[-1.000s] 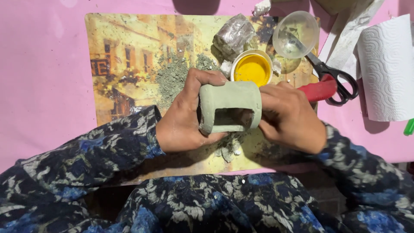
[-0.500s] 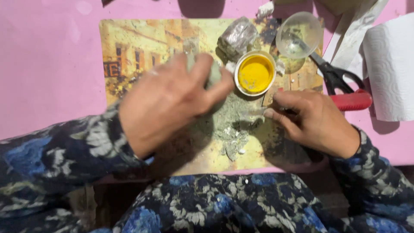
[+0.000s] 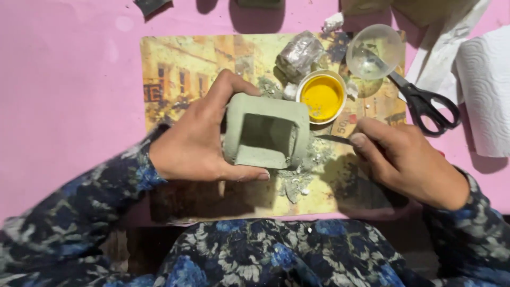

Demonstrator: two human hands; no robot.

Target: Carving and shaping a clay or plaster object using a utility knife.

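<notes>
Left hand: the left hand (image 3: 194, 143) grips a grey-green clay box (image 3: 265, 132), thumb along its near edge, fingers curled over the far edge; the open hollow of the box faces up toward the camera.
Right hand: the right hand (image 3: 411, 159) is closed around a thin metal blade (image 3: 332, 138), pinched between thumb and forefinger; the handle is hidden inside the fist.
Blade: the tip points left and meets the right wall of the clay box, or lies just beside it; contact cannot be told for certain.
Clay box position: held just above the middle of a printed placemat (image 3: 180, 74), which lies across the middle of the pink counter (image 3: 69, 95).
Clay crumbs: grey scraps (image 3: 297, 183) lie on the placemat below and right of the box, toward the near edge of the mat.
Bowl: a small white bowl of yellow liquid (image 3: 321, 96) stands on the mat just beyond the box.
Foil lump: a crinkled silvery lump (image 3: 298, 54) lies just behind the bowl.
Clear cup: a clear plastic cup (image 3: 374, 50) sits at the far right corner of the mat.
Scissors: black-handled scissors (image 3: 425, 103) lie on the counter just right of the mat.
Paper roll: a white paper towel roll (image 3: 486, 93) rests at the right edge of the counter.
Sleeves: both arms wear dark blue flowered fabric (image 3: 79, 212).
</notes>
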